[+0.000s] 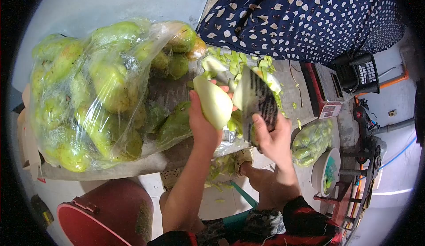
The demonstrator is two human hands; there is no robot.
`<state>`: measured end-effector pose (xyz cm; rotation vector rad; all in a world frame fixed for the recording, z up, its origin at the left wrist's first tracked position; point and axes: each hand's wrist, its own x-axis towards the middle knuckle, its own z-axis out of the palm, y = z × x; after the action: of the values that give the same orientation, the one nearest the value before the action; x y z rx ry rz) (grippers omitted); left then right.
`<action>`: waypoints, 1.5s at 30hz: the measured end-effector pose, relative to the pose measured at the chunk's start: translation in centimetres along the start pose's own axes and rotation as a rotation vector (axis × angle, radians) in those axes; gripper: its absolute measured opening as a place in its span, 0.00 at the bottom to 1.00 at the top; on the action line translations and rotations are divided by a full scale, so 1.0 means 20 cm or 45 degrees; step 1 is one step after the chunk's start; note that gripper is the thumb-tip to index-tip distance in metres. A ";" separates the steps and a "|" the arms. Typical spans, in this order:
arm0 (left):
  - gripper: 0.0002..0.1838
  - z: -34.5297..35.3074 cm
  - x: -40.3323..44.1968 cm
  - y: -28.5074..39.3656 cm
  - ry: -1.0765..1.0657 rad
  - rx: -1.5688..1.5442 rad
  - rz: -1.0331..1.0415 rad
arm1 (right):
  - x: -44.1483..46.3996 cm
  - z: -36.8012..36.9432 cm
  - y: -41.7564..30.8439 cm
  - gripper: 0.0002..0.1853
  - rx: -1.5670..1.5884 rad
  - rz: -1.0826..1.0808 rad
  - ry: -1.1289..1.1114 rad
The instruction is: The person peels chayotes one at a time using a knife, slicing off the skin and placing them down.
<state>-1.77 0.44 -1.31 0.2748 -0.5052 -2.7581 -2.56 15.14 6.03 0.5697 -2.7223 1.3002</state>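
My left hand [204, 126] is wrapped around a peeled mango [211, 102], pale and smooth, held above the table. Just right of it, my right hand [275, 135] grips a broad dark cleaver [262, 97], its blade upright and streaked wet. A pale piece of mango [239, 93] shows at the blade's left edge; whether it sticks to the blade I cannot tell. Behind both hands, green peelings [230, 61] and another pale peeled piece [213, 63] lie on the table. The cleaver's handle is hidden in my fingers.
A large clear plastic bag [108, 82] of green mangoes fills the table's left side. At right stand a red scale [316, 86] and a black basket [364, 71]. Below are a red bucket [73, 219], another mango bag [312, 143] and a white tub [318, 175]. Patterned cloth [287, 18] hangs behind.
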 end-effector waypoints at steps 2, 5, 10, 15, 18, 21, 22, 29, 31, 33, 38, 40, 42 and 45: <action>0.35 -0.01 0.01 0.01 -0.020 0.041 -0.014 | 0.03 -0.03 0.04 0.07 -0.085 0.031 0.073; 0.36 0.00 0.01 0.03 0.053 0.016 -0.091 | 0.08 -0.02 0.07 0.08 -0.240 -0.124 0.205; 0.33 -0.01 0.02 0.11 -0.140 0.360 -0.127 | 0.08 0.00 0.12 0.10 -0.364 -0.231 0.243; 0.23 0.05 -0.02 0.18 -0.262 1.187 0.225 | 0.06 -0.01 0.14 0.09 -0.453 -0.718 0.252; 0.25 0.02 -0.02 0.19 -0.362 1.384 0.349 | 0.05 -0.01 0.14 0.09 -0.419 -0.941 0.235; 0.27 0.06 -0.02 0.21 -0.464 1.646 0.690 | 0.04 -0.01 0.12 0.11 -0.294 -1.094 0.210; 0.27 0.06 -0.02 0.22 -0.464 1.648 0.688 | 0.04 -0.01 0.13 0.11 -0.292 -1.091 0.210; 0.25 0.10 -0.07 0.32 -0.512 1.739 0.692 | 0.12 -0.01 0.27 0.08 -0.474 -0.707 0.259; 0.25 0.08 -0.11 0.37 -0.409 1.595 0.523 | 0.11 -0.03 0.25 0.08 -0.414 -0.697 0.343; 0.26 0.06 -0.18 0.47 -0.230 1.306 0.249 | 0.10 -0.06 0.16 0.06 -0.321 -0.707 0.535; 0.48 0.01 -0.61 0.96 0.084 1.081 0.407 | 0.13 -0.09 0.21 0.08 -0.454 -0.254 0.332; 0.48 -0.04 -0.90 1.12 0.292 1.050 0.609 | 0.15 -0.09 0.25 0.08 -0.394 -0.180 0.277; 0.44 -0.23 -1.22 1.34 0.646 1.373 0.750 | 0.15 -0.12 0.23 0.10 -0.282 -0.115 0.403; 0.23 -0.44 -1.53 1.38 1.418 1.741 0.914 | 0.17 -0.14 0.26 0.11 -0.260 -0.126 0.428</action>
<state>36.59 -16.16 4.78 1.3952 -1.5564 -0.9068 -7.88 19.14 4.78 0.4172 -2.4740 0.9771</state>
